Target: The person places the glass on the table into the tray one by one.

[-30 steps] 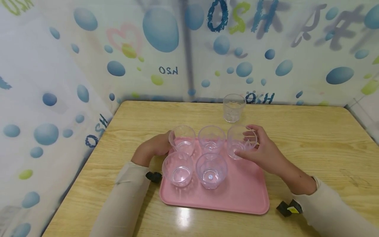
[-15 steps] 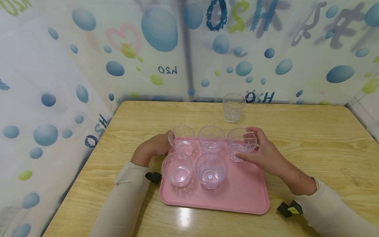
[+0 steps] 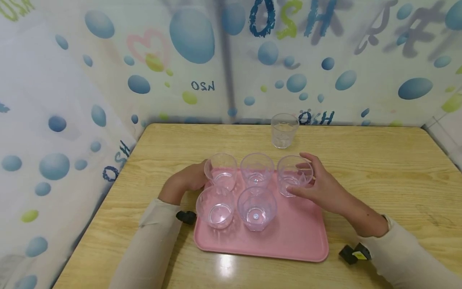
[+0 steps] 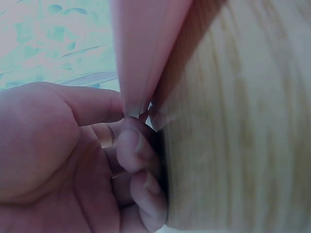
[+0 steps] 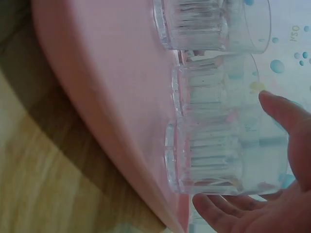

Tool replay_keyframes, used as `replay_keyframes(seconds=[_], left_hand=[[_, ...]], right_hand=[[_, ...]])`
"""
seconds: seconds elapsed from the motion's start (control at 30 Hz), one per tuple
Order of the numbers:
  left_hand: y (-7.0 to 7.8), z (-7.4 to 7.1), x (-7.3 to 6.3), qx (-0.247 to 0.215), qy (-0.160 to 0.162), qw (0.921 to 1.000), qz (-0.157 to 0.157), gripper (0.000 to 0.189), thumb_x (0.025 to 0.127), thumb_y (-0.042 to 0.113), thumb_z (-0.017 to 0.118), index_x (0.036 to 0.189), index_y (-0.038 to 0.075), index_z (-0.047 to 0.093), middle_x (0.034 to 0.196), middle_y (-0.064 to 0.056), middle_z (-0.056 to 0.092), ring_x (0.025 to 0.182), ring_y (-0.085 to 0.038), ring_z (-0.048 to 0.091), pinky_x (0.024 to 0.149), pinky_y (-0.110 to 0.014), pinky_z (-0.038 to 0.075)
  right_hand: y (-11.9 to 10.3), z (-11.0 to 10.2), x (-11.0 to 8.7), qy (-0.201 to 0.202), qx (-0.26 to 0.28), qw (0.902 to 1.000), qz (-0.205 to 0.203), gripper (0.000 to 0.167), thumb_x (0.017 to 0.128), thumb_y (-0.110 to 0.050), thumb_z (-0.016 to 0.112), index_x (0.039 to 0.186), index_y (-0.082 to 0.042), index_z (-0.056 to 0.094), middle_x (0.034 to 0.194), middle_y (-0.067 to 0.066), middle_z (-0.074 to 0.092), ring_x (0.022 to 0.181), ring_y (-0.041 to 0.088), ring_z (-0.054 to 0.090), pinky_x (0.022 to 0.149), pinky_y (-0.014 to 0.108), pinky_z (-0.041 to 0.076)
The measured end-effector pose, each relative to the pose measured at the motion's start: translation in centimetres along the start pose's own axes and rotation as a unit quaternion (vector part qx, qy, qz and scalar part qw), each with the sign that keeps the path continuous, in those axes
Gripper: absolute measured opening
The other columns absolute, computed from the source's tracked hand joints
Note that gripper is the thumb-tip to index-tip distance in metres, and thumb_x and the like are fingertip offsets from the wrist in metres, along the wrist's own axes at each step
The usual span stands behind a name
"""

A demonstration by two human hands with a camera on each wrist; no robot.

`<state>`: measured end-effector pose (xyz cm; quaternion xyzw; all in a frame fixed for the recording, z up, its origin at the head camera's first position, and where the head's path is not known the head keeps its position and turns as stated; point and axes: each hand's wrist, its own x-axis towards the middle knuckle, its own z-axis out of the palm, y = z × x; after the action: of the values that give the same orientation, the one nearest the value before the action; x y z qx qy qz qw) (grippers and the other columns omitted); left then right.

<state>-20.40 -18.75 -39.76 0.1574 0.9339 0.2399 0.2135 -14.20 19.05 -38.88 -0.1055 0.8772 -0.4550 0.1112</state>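
Note:
My right hand (image 3: 326, 190) holds a clear plastic cup (image 3: 285, 172) at the tray's back right corner, thumb in front and fingers behind. In the right wrist view this cup (image 5: 214, 160) stands upright, its base right at the pink surface. My left hand (image 3: 187, 182) grips the left rim of the pink tray (image 3: 296, 239). Up close in the left wrist view, thumb and curled fingers pinch the tray's edge (image 4: 146, 53). Two more cups, one at back left (image 3: 221, 170) and one at back middle (image 3: 257, 168), complete that row. Two others (image 3: 216, 206) (image 3: 257, 208) stand in front.
Behind the tray a similar clear cup (image 3: 284, 134) stands alone on the wooden table (image 3: 379, 160). A patterned curtain (image 3: 245, 72) hangs along the table's back edge and left side. Black camera mounts (image 3: 355, 253) sit by both wrists.
Over the last second my right hand has brought its cup slightly lower and nearer, onto the tray's back right corner. The left hand and the other cups keep their places.

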Motion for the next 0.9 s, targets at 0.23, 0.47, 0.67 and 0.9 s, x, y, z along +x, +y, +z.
replay_keyframes(seconds=[0.23,0.47,0.67,0.9], left_hand=[[0.2,-0.1,-0.1,-0.001,0.006,0.9998,0.021,0.043,0.107,0.037,0.039,0.142,0.012,0.044,0.128,-0.009,0.061,0.116,-0.028,0.058,0.106,-0.053,0.045],[0.1,-0.1,-0.2,-0.004,0.009,0.9998,0.017,0.045,0.107,0.039,0.037,0.143,0.012,0.043,0.138,-0.011,0.058,0.128,-0.034,0.055,0.108,-0.056,0.042],[-0.1,0.1,-0.2,-0.008,0.017,0.9992,0.035,0.041,0.108,0.036,0.036,0.141,0.013,0.048,0.136,-0.009,0.059,0.127,-0.032,0.056,0.109,-0.055,0.042],[0.1,0.0,-0.2,-0.021,0.016,0.9987,0.042,0.04,0.108,0.034,0.037,0.139,0.012,0.048,0.135,-0.009,0.059,0.126,-0.031,0.055,0.11,-0.055,0.041]], right_hand=[[-0.3,-2.1,0.0,-0.025,0.007,0.9995,-0.018,0.075,0.099,-0.038,0.062,0.158,-0.016,0.021,0.152,0.02,0.039,0.139,0.044,0.041,0.105,0.062,0.043],[-0.5,-3.7,1.6,0.003,-0.033,0.9994,-0.009,0.071,0.101,-0.047,0.054,0.157,-0.014,0.027,0.152,0.017,0.042,0.14,0.042,0.041,0.101,0.063,0.046],[-0.3,-4.7,4.0,0.019,-0.055,0.9983,0.0,0.077,0.099,-0.052,0.055,0.157,-0.011,0.026,0.155,0.02,0.038,0.141,0.043,0.04,0.105,0.063,0.042],[-0.5,-5.4,6.9,0.025,-0.071,0.9968,0.027,0.086,0.096,-0.057,0.056,0.159,-0.01,0.02,0.157,0.022,0.034,0.143,0.044,0.036,0.107,0.064,0.039]])
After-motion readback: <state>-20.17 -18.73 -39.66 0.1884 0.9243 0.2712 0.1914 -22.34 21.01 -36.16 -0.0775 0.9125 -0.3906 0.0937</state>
